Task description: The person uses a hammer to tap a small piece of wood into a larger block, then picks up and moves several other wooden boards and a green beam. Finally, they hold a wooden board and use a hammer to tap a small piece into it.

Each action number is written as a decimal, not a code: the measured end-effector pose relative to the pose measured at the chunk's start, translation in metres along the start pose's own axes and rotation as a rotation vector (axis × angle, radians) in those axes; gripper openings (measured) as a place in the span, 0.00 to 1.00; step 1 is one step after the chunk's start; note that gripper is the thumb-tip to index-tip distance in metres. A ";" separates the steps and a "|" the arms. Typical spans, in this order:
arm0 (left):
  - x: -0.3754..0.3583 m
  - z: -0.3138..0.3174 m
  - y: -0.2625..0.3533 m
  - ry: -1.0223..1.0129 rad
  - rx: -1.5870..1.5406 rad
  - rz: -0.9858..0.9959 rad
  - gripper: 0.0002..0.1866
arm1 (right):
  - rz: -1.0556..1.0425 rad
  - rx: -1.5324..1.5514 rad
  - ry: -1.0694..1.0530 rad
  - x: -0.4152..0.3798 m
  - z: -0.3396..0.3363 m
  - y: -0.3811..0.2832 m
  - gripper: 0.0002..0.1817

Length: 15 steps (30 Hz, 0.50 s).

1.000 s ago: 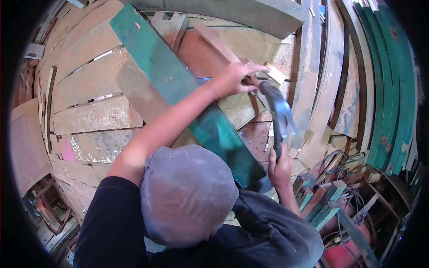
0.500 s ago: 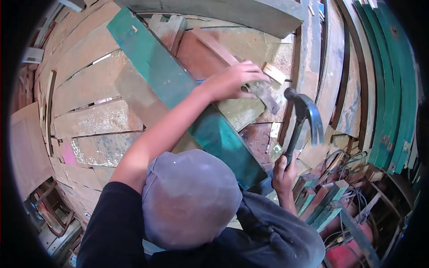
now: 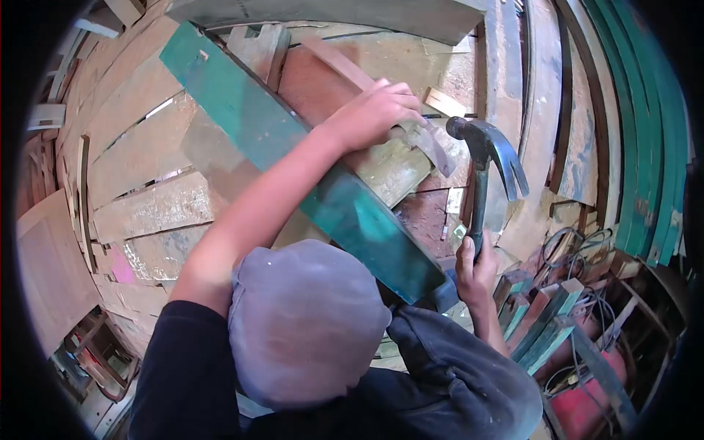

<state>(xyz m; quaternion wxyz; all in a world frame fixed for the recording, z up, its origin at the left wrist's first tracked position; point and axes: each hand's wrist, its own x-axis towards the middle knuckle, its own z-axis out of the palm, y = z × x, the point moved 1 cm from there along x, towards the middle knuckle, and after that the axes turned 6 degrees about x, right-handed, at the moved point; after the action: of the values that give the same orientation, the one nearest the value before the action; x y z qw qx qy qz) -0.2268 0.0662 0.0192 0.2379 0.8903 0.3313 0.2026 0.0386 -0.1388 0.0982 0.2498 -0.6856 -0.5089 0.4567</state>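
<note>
- The fingers of the right hand (image 3: 475,265) were curled tight around the bottom of the hammer (image 3: 485,172) handle.
- The hammer stood almost straight up from that hand. Its long line ran from the hand up to the dark metal head.
- The flat hitting end of the head pointed to the left, toward the other hand. The curved claw pointed to the right and down.
- The fingers of the left hand (image 3: 372,114) were bent and pressed down on a thin wood strip (image 3: 429,147). I could not tell if they pinched something small.
- The thin strip lay slanted on a pale worn board (image 3: 392,170), and its lower end was just beside the hammer head.
- The hammer head was up in the air, close to the left fingers but not touching them.
- Under the left arm lay a long green plank (image 3: 323,187). It ran from the top left down to the lower right, and the arm lay along it.
- A reddish-brown board (image 3: 312,84) sat next to the green plank, near the left hand.
- All of this rested on a pile of old, dusty planks (image 3: 147,198) with gaps between them.
- On the right side, curved green boards (image 3: 649,139) stood in a row.
- Low on the right were loose cables (image 3: 568,253), short green and brown wood blocks (image 3: 539,315), and something red (image 3: 579,411).
- The person's grey cap (image 3: 304,323) filled the bottom middle of the view.
</note>
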 end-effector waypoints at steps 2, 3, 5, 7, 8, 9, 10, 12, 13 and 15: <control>-0.001 -0.004 0.002 0.014 0.161 0.010 0.20 | 0.041 -0.110 -0.069 0.004 -0.009 -0.007 0.07; -0.002 -0.002 -0.001 0.001 0.143 0.002 0.20 | -0.017 -0.153 -0.067 0.003 -0.011 -0.011 0.07; -0.003 0.001 -0.006 -0.020 0.113 -0.009 0.20 | -0.143 -0.236 -0.059 0.000 -0.014 -0.019 0.07; -0.003 0.005 -0.010 -0.019 0.108 -0.041 0.20 | -0.111 -0.285 -0.110 0.000 -0.013 -0.016 0.09; -0.003 0.007 -0.011 -0.019 0.106 -0.052 0.20 | -0.109 -0.305 -0.125 0.002 -0.011 -0.018 0.09; -0.002 0.008 -0.011 -0.022 0.093 -0.051 0.20 | -0.111 -0.324 -0.137 0.005 -0.008 -0.018 0.09; -0.001 0.007 -0.010 -0.024 0.084 -0.051 0.20 | -0.129 -0.358 -0.151 0.009 -0.007 -0.017 0.10; 0.000 0.006 -0.010 -0.003 0.115 -0.032 0.20 | -0.137 -0.390 -0.106 0.009 -0.006 -0.023 0.10; 0.001 0.007 -0.013 -0.015 0.122 -0.055 0.20 | -0.136 -0.405 -0.091 0.008 -0.005 -0.025 0.10; 0.000 0.011 -0.013 -0.051 0.119 -0.104 0.21 | -0.249 -0.406 -0.056 -0.001 -0.012 -0.016 0.17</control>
<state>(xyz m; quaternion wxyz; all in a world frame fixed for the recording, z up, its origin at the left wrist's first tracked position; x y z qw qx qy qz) -0.2276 0.0716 0.0034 0.2033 0.8893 0.3823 0.1472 0.0417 -0.1323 0.1165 0.1470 -0.6407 -0.6778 0.3293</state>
